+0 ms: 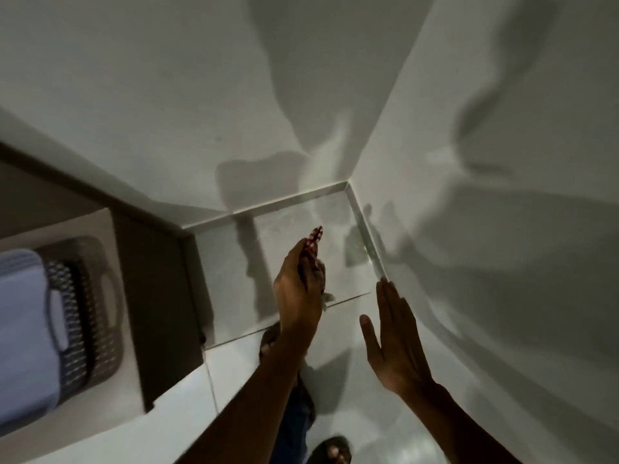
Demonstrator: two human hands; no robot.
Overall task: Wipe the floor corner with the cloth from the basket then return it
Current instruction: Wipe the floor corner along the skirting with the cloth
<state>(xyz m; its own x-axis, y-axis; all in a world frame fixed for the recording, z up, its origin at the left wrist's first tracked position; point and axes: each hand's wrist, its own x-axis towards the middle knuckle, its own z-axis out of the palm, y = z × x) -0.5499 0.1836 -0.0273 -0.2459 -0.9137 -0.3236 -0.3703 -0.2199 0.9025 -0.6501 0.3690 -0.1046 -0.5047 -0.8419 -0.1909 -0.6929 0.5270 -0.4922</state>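
From the head view I look down into a white-walled floor corner [346,195], where two skirting strips meet above pale glossy tiles. My left hand [298,289] is closed around the cloth [315,236] — a red-and-white checked piece, most of it hidden in the fist, with one end sticking out past the knuckles toward the corner. It is held above the floor [234,373], not touching the tiles as far as I can tell. My right hand [395,343] is open and flat, fingers straight and together, close beside the right-hand wall [502,195] with nothing in it; whether the fingertips touch the skirting I cannot tell. Off to the left sits the basket [97,313], a grey woven-pattern plastic one with a cut-out handle, resting on a light surface [100,222] that has a dark side panel. Inside it I can see a pale blue folded fabric [23,329] filling the left part — it is blurred, so details are lost. Below the arms, two feet in dark sandals stand on the tiles.
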